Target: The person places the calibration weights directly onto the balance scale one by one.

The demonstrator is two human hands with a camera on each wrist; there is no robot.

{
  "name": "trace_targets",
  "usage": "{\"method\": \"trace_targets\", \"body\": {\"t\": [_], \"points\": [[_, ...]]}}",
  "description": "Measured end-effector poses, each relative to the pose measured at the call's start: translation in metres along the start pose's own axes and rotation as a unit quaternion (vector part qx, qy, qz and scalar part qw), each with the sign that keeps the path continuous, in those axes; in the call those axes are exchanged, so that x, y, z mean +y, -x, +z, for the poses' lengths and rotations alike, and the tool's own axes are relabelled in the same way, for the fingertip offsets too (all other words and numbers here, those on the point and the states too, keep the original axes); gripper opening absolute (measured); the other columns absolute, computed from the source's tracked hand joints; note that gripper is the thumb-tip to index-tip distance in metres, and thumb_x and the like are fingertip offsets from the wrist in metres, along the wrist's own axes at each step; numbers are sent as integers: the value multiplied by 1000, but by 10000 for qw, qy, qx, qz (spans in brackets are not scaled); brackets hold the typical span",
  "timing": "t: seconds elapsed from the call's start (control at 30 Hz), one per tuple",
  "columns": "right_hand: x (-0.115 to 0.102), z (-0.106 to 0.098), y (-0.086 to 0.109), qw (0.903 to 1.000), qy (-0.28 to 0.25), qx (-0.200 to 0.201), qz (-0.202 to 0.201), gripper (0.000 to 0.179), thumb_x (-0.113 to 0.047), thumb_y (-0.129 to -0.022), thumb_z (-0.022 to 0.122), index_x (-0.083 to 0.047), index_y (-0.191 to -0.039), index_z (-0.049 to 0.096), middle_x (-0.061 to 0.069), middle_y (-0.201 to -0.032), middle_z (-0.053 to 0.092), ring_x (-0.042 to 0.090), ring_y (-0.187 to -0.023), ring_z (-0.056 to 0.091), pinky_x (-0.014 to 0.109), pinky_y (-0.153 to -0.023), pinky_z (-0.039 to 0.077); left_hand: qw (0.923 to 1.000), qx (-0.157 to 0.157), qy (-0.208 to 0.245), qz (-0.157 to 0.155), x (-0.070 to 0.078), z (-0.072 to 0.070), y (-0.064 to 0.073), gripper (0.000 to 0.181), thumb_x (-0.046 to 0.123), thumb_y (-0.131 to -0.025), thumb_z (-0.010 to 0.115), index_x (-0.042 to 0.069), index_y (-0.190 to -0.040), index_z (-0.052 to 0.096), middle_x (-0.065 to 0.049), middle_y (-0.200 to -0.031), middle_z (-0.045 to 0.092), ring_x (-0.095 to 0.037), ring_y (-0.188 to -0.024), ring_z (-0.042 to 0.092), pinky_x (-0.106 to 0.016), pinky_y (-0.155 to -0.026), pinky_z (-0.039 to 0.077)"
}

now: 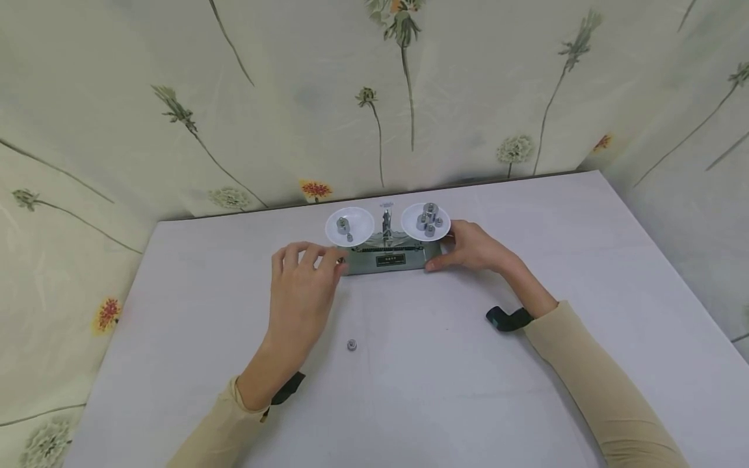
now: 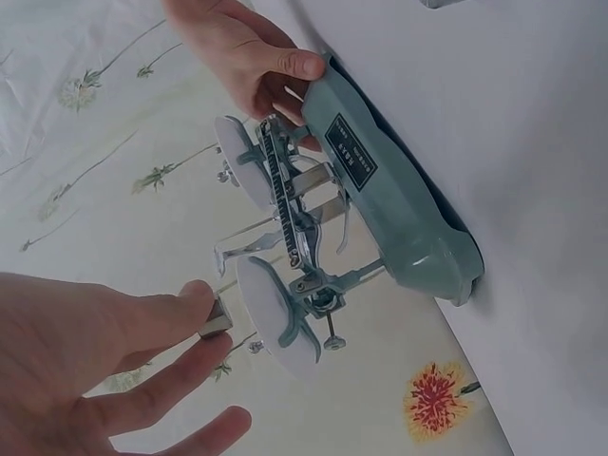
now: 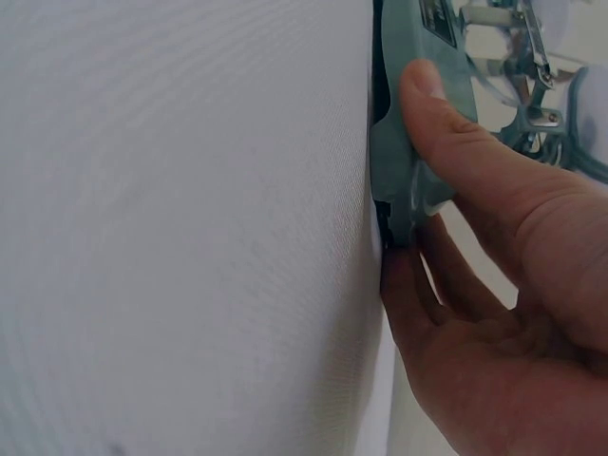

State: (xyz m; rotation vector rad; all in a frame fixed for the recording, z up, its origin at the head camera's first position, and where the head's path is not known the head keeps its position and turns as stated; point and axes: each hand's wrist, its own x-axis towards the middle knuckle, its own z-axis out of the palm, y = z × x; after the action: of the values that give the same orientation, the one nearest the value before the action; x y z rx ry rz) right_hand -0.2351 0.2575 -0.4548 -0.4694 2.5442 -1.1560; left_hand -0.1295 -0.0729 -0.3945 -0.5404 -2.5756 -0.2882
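A green two-pan balance scale (image 1: pixel 363 262) stands toward the back of the table. My left hand (image 1: pixel 300 286) pinches a small metal weight (image 2: pixel 217 321) between thumb and fingertip, in front of and beside the left pan (image 1: pixel 364 225). Two metal weights (image 1: pixel 342 225), one larger and one tiny, sit on that pan. Several weights (image 1: pixel 430 211) of mixed sizes stand on the right pan (image 1: pixel 411 214). My right hand (image 1: pixel 476 246) grips the right end of the scale's base, with its thumb (image 3: pixel 432 104) on the front face and the other fingers round the end.
One more small metal weight (image 1: pixel 352 345) stands on the white table (image 1: pixel 421 377) between my forearms, nearer to me than the scale. Behind the table hangs a flower-patterned curtain (image 1: pixel 316 117). A dark strap end (image 1: pixel 508 319) sticks out at my right wrist.
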Motion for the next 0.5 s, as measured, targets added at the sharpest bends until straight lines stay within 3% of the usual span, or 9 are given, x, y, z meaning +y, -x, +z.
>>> {"method": "trace_targets", "body": {"t": [0.5], "points": [[2, -1, 0, 9999, 61, 26, 135, 86, -29, -78, 99, -9, -151, 57, 15, -149, 66, 39, -145, 58, 58, -125, 42, 9992, 291, 179, -224, -8, 5, -20, 16, 18, -101, 77, 13, -116, 77, -12, -112, 80, -37, -114, 67, -54, -101, 51]]}}
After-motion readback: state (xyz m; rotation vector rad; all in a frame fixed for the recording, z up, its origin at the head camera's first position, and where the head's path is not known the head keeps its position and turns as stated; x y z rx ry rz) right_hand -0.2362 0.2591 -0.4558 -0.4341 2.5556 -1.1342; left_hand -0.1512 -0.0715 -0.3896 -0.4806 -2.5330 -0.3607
